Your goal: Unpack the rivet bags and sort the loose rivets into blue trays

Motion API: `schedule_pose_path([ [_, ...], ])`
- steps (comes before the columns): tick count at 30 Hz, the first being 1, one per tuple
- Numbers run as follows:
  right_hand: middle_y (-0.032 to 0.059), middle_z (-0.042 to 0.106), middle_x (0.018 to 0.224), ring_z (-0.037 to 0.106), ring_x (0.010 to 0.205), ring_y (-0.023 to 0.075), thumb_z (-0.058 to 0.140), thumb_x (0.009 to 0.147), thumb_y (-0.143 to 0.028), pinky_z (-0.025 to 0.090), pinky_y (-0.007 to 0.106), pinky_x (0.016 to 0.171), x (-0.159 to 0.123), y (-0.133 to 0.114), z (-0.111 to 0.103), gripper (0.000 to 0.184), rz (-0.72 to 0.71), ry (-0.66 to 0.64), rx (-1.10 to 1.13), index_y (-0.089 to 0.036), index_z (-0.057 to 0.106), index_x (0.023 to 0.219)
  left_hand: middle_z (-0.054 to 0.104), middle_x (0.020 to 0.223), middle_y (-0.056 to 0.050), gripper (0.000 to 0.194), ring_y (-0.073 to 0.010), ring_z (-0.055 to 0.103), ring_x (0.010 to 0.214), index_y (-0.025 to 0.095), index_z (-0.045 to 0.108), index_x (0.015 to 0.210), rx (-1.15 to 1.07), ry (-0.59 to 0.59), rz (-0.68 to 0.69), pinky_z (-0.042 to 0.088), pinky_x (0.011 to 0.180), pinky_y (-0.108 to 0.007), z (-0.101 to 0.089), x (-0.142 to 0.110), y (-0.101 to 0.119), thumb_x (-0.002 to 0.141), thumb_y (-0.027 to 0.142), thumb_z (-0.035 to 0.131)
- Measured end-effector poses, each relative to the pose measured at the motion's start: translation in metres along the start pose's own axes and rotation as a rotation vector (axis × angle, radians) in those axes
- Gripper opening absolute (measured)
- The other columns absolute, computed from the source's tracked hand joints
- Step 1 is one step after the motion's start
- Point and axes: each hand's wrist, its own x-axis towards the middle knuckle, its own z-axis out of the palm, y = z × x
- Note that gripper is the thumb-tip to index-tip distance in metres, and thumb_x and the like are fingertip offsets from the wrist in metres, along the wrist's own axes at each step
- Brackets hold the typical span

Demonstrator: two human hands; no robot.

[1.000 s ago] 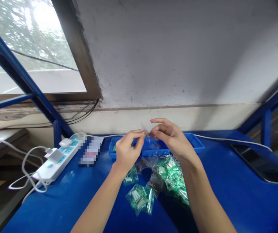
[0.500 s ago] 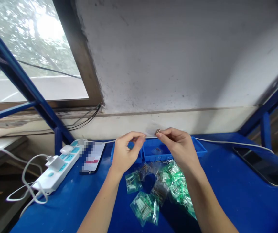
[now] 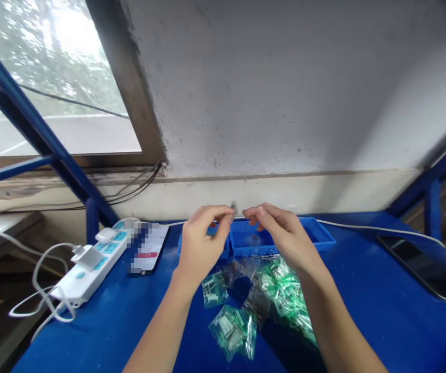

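Note:
My left hand (image 3: 204,241) is raised above the blue parts bin (image 3: 226,251), thumb and forefinger pinched on a small, blurred, see-through bag (image 3: 234,206) with something grey in it. Close by on the right, my right hand (image 3: 281,225) has its fingers loosely bent and slightly apart, with nothing visible in them. Below the hands lie a green-tinted bag of white plugs and screws (image 3: 233,331), a smaller similar bag (image 3: 214,289) and a heap of green packets (image 3: 285,295). A clear bag of dark screws (image 3: 258,303) lies between them.
A white power strip (image 3: 91,269) with plugged-in chargers and looped cables stands on the left, beside a lit phone (image 3: 153,248). Another dark phone (image 3: 421,264) lies at the right. Blue frame posts (image 3: 93,223) and the wall bound the blue table.
The small bag that showed at my right fingertips is now at my left fingertips. My right fingers have loosened and reach further left. The packets on the table look unchanged.

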Motion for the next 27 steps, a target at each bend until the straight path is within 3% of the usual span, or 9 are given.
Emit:
schedule_pose_path([
  [3, 0.0, 0.061, 0.067, 0.053, 0.061, 0.0102, 0.052, 0.085, -0.044, 0.042, 0.025, 0.059, 0.0, 0.003, -0.003, 0.03, 0.127, -0.088, 0.11, -0.018, 0.065, 0.074, 0.061, 0.083, -0.002, 0.015, -0.0146, 0.057, 0.081, 0.02, 0.066, 0.084, 0.084, -0.081, 0.201, 0.047, 0.075, -0.03, 0.004, -0.001, 0.0, 0.083, 0.009, 0.056],
  [6, -0.0025, 0.055, 0.059, 0.047, 0.054, 0.0087, 0.057, 0.082, -0.042, 0.038, 0.024, 0.052, -0.001, 0.001, -0.002, 0.027, 0.152, -0.021, 0.081, -0.017, 0.061, 0.074, 0.06, 0.089, -0.003, 0.02, -0.016, 0.056, 0.088, 0.022, 0.068, 0.084, 0.121, -0.131, 0.263, 0.047, 0.079, -0.032, 0.009, -0.001, -0.001, 0.083, 0.007, 0.054],
  [11, 0.0, 0.059, 0.07, 0.052, 0.061, 0.0109, 0.058, 0.081, -0.034, 0.042, 0.026, 0.058, -0.003, -0.003, -0.006, 0.017, -0.11, 0.463, -0.121, -0.018, 0.061, 0.086, 0.057, 0.104, -0.005, 0.019, -0.0183, 0.055, 0.101, 0.022, 0.063, 0.101, 0.121, -0.189, 0.142, 0.044, 0.091, -0.036, 0.013, -0.01, -0.004, 0.086, 0.015, 0.054],
  [14, 0.0032, 0.06, 0.079, 0.055, 0.069, 0.0143, 0.055, 0.083, -0.031, 0.044, 0.029, 0.065, -0.005, 0.007, -0.019, 0.016, -0.222, 0.64, -0.346, -0.019, 0.061, 0.092, 0.06, 0.1, -0.004, 0.018, -0.0184, 0.058, 0.097, 0.023, 0.061, 0.102, 0.144, -0.368, -0.053, 0.047, 0.085, -0.033, 0.009, -0.037, -0.012, 0.088, 0.02, 0.051],
  [16, 0.0059, 0.061, 0.084, 0.057, 0.077, 0.0181, 0.054, 0.083, -0.031, 0.045, 0.033, 0.071, -0.011, 0.022, -0.029, 0.018, -0.199, 0.512, -0.551, -0.019, 0.062, 0.094, 0.062, 0.092, -0.003, 0.017, -0.0184, 0.06, 0.089, 0.024, 0.061, 0.1, 0.19, -0.471, -0.176, 0.049, 0.079, -0.032, 0.005, -0.064, -0.021, 0.089, 0.022, 0.049],
  [20, 0.008, 0.065, 0.09, 0.057, 0.09, 0.0265, 0.053, 0.083, -0.036, 0.044, 0.039, 0.077, -0.045, 0.06, -0.042, 0.03, 0.029, -0.026, -0.791, -0.02, 0.062, 0.107, 0.063, 0.09, -0.004, 0.016, -0.0205, 0.06, 0.089, 0.023, 0.063, 0.093, 0.282, -0.54, -0.257, 0.049, 0.077, -0.033, -0.003, -0.111, -0.041, 0.088, 0.021, 0.048],
  [23, 0.0091, 0.066, 0.097, 0.057, 0.094, 0.0268, 0.044, 0.088, -0.04, 0.044, 0.04, 0.081, -0.082, 0.085, -0.044, 0.034, 0.157, -0.035, -0.812, -0.02, 0.06, 0.111, 0.064, 0.087, -0.004, 0.019, -0.0189, 0.06, 0.085, 0.023, 0.063, 0.091, 0.284, -0.527, -0.231, 0.048, 0.078, -0.033, -0.004, -0.122, -0.051, 0.09, 0.02, 0.044],
  [27, 0.0112, 0.061, 0.108, 0.055, 0.1, 0.0287, 0.048, 0.085, -0.041, 0.044, 0.042, 0.083, -0.119, 0.111, -0.038, 0.048, 0.223, 0.007, -0.843, -0.019, 0.046, 0.128, 0.066, 0.085, -0.003, 0.019, -0.0174, 0.06, 0.081, 0.021, 0.064, 0.089, 0.289, -0.548, -0.112, 0.045, 0.084, -0.035, 0.004, -0.113, -0.06, 0.089, 0.017, 0.045],
])
